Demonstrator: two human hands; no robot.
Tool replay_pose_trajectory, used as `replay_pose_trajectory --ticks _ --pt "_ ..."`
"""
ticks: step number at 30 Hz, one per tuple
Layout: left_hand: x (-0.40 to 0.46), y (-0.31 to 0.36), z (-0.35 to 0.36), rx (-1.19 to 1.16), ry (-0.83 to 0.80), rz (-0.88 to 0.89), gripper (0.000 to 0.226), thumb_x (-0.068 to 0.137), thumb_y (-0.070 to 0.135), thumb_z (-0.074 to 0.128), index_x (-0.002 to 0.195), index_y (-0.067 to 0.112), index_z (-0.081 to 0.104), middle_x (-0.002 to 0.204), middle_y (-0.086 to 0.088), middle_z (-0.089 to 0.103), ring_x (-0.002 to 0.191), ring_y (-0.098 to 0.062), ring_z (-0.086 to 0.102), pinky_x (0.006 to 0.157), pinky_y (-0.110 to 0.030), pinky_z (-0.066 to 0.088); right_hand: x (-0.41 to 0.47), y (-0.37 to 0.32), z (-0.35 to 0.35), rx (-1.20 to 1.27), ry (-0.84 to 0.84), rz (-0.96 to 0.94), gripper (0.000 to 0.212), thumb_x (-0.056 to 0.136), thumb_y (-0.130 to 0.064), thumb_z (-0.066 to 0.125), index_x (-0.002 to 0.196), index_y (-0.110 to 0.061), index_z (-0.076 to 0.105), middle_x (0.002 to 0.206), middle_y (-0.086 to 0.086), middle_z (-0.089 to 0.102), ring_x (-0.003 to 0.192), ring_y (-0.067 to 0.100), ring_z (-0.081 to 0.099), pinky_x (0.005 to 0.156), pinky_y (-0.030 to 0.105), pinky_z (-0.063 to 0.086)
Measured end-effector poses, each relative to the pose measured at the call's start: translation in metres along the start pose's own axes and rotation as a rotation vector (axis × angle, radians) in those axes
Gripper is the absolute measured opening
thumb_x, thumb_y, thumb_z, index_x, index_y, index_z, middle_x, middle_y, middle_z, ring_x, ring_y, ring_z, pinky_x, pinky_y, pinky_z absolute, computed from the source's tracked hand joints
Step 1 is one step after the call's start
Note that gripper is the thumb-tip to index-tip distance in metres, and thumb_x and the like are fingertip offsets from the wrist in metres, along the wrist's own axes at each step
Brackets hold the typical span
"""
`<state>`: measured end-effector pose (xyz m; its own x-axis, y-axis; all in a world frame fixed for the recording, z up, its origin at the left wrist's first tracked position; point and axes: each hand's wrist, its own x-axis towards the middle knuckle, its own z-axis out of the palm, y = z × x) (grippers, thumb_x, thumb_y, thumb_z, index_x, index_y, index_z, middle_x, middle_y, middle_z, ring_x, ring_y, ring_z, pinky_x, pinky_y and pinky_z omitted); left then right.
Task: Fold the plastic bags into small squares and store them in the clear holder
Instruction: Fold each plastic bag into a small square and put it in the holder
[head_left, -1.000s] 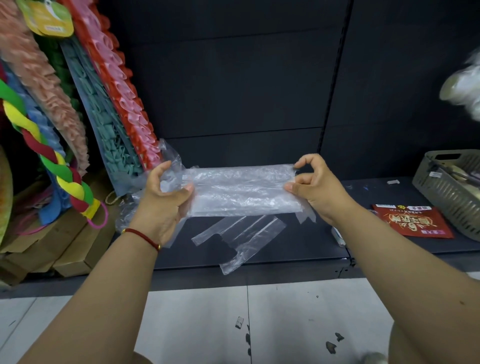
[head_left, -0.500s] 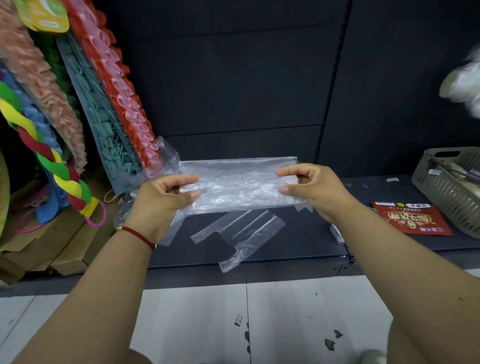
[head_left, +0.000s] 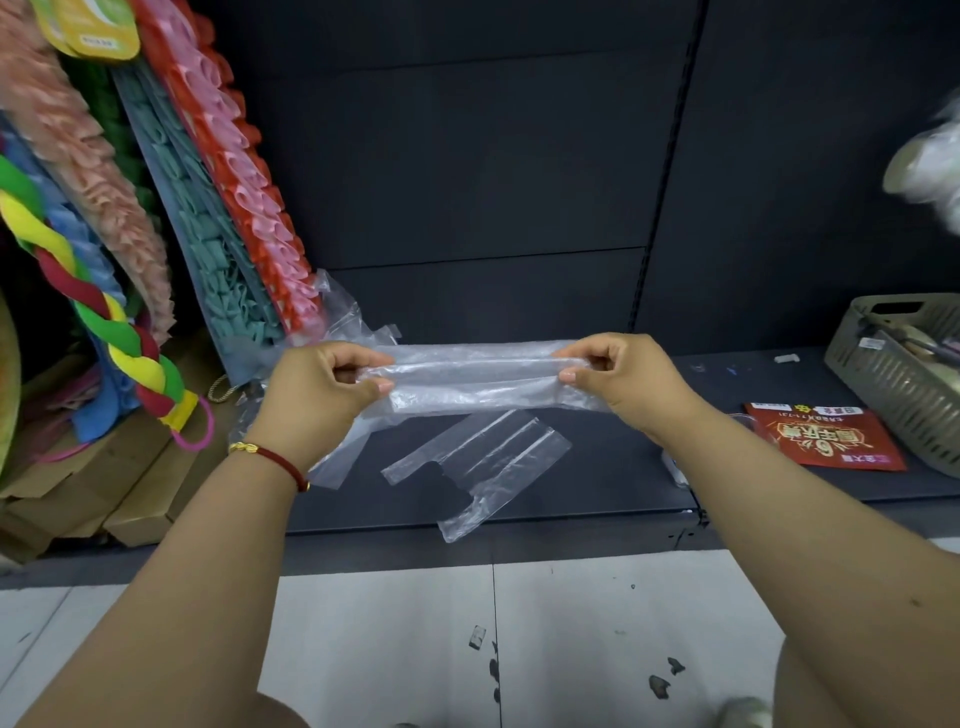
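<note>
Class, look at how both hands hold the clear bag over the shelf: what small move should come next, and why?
Probably bring the two ends together to halve the strip. The left hand and right hand each pinch one end of the bag, which is already folded into a long narrow band, not a square. Another bag lies flat on the shelf below.

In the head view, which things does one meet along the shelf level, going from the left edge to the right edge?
Braided foam rope → left hand → folded plastic bag → right hand → red packet → grey basket.
</note>
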<state>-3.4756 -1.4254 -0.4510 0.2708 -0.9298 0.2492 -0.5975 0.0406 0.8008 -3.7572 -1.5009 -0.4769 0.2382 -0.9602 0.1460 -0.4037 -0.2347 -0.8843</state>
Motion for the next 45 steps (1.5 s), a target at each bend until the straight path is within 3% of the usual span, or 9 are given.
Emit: replay_pose_trajectory --ticks 6,10,15,21,24,27,31,40,45 --pt "0.002 0.001 -0.002 0.125 -0.05 -0.011 0.015 0.08 0.012 0.079 0.073 0.018 0.067 0.068 -0.002 0.059 0.058 -0.012 0.047 0.056 -0.02 0.04 -0.001 0.002 0.005 -0.212 -0.114 0.032 0.009 0.094 -0.02 0.063 0.086 -0.024 0.064 0.09 -0.01 0.058 0.079 0.004 0.054 0.067 0.013 0.039" --pt "0.001 0.007 -0.005 -0.037 -0.086 -0.01 0.017 0.084 0.01 0.073 0.073 0.013 0.061 0.104 0.008 0.064 0.091 -0.005 0.058 0.086 -0.023 0.043 -0.002 0.006 0.01 -0.2 -0.184 0.059 0.015 0.096 -0.021 0.06 0.082 -0.019 0.065 0.1 -0.01 0.053 0.088 0.005 0.054 0.074 0.012 0.038" --pt "-0.003 0.016 0.0 -0.313 -0.054 -0.009 0.017 0.089 0.004 0.066 0.081 0.017 0.058 0.068 0.004 0.063 0.057 -0.007 0.055 0.056 -0.02 0.046 -0.017 0.01 0.026 -0.068 -0.437 0.237 0.022 0.094 -0.006 0.057 0.077 -0.019 0.063 0.08 -0.007 0.062 0.081 0.01 0.055 0.076 0.019 0.044" --pt "-0.007 0.032 0.012 -0.23 -0.132 0.076 0.027 0.086 0.003 0.07 0.101 0.024 0.061 0.092 -0.01 0.071 0.068 -0.014 0.061 0.059 -0.017 0.051 -0.031 -0.002 0.049 0.152 -0.594 0.246 0.011 0.088 -0.019 0.07 0.098 -0.015 0.069 0.1 -0.002 0.073 0.098 0.015 0.068 0.097 0.032 0.051" --pt "-0.009 0.037 0.022 -0.206 -0.174 0.099 0.037 0.083 0.006 0.074 0.109 0.027 0.059 0.085 -0.004 0.073 0.066 -0.013 0.06 0.064 -0.025 0.053 -0.035 -0.014 0.054 0.215 -0.538 0.196 0.024 0.084 -0.019 0.075 0.105 -0.008 0.07 0.104 0.005 0.074 0.1 0.019 0.07 0.092 0.035 0.055" --pt "-0.011 0.043 0.035 -0.57 -0.091 -0.068 0.037 0.085 0.004 0.071 0.113 0.021 0.055 0.087 -0.002 0.069 0.074 -0.013 0.066 0.072 -0.031 0.057 -0.034 -0.019 0.054 0.305 -0.428 0.187 0.015 0.083 -0.01 0.074 0.097 -0.004 0.072 0.094 0.009 0.075 0.09 0.023 0.071 0.086 0.037 0.057" --pt "-0.023 0.045 0.057 -0.987 -0.332 -0.318 0.039 0.088 0.028 0.067 0.113 0.0 0.058 0.099 -0.017 0.067 0.092 -0.027 0.068 0.086 -0.041 0.058 -0.031 -0.019 0.049 0.417 -0.329 0.225 0.02 0.081 -0.006 0.075 0.1 -0.002 0.071 0.09 0.008 0.075 0.082 0.021 0.071 0.077 0.032 0.057" --pt "-0.019 0.046 0.054 -0.556 -0.198 -0.241 0.013 0.095 0.01 0.061 0.093 -0.002 0.064 0.091 -0.024 0.072 0.081 -0.027 0.074 0.071 -0.031 0.06 -0.031 -0.018 0.051 0.446 -0.295 0.295 0.024 0.078 -0.009 0.078 0.1 -0.004 0.071 0.096 0.009 0.075 0.09 0.024 0.072 0.088 0.043 0.057" --pt "-0.022 0.043 0.063 -0.454 -0.059 -0.263 0.026 0.079 0.021 0.08 0.083 0.006 0.06 0.087 -0.022 0.072 0.084 -0.034 0.072 0.082 -0.046 0.059 -0.033 -0.018 0.053 0.369 -0.191 0.265 0.026 0.078 -0.011 0.08 0.101 -0.004 0.071 0.097 0.009 0.075 0.091 0.026 0.072 0.088 0.045 0.057"
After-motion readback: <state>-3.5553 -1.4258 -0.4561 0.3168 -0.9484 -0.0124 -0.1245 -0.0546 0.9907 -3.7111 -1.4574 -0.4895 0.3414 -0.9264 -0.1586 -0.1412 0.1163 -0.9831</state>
